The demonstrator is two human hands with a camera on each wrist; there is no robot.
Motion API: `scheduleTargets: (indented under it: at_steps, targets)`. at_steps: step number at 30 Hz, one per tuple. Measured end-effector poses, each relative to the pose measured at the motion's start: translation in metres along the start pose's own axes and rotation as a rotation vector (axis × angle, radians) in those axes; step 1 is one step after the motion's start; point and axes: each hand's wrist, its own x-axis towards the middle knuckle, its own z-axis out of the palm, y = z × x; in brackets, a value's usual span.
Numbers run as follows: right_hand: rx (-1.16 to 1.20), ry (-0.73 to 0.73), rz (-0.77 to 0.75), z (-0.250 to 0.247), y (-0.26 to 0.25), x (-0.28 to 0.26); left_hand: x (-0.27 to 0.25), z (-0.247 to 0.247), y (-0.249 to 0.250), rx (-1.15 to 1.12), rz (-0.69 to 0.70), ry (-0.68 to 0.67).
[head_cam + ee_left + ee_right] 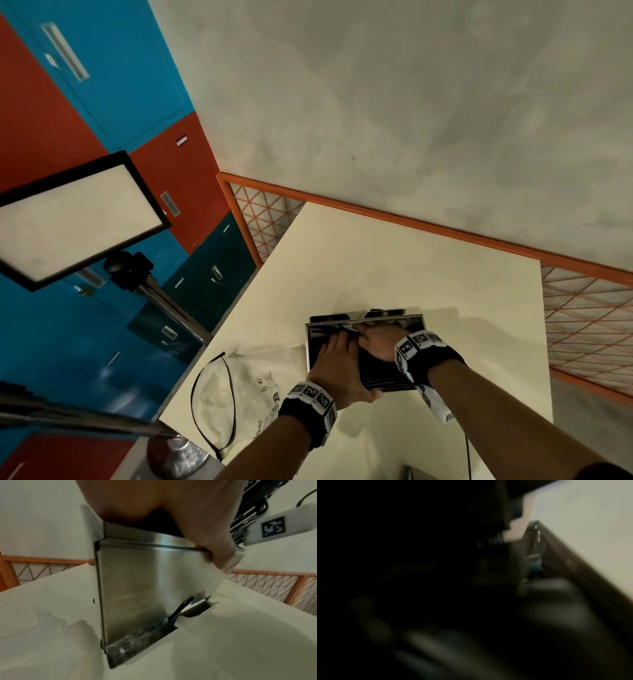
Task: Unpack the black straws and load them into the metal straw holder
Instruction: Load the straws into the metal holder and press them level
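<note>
**Both hands on the straw box**

Now the metal straw holder [313,346] stands on the pale surface [376,267], and both hands are in its open top. The black straws [380,371] lie in a thick bunch inside it. The left hand [337,368] rests on the near side of the bunch, with its fingers [330,346] lying long over the straws and its thumb hooked over the holder's rim. The right hand [378,339] lies on top of the bunch; I cannot tell if its fingers are bent or flat, as that hand's own camera is dark.

I think the straws are light, smooth and a bit slippery, so a loose bunch could slide apart. It is best to press them from both sides, near the middle. The holder looks hard and shiny, with thin edges, so hold it by its flat walls.

An empty bag [239,394] lies just beside the holder.
</note>
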Motion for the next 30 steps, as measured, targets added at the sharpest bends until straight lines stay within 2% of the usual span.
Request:
scheduleTargets:
  at_steps: [9,17,22,25,30]
  targets:
    - [0.175,-0.024,-0.045,-0.005,0.004,-0.004,-0.003,0.000,-0.001,0.032,0.082,0.084]
    - [0.177,0.035,-0.084,-0.007,0.002,-0.018,0.019,-0.024,-0.003,-0.021,0.020,-0.218]
    - [-0.014,0.061,-0.041,-0.012,0.000,-0.026,0.030,-0.032,-0.007,-0.032,-0.020,-0.343]
    - [-0.037,-0.020,-0.045,-0.013,0.010,-0.031,0.031,-0.036,-0.007,-0.043,-0.002,-0.364]
    - [-0.058,-0.143,-0.141,-0.029,0.022,-0.049,0.033,-0.046,-0.004,-0.037,-0.019,-0.401]
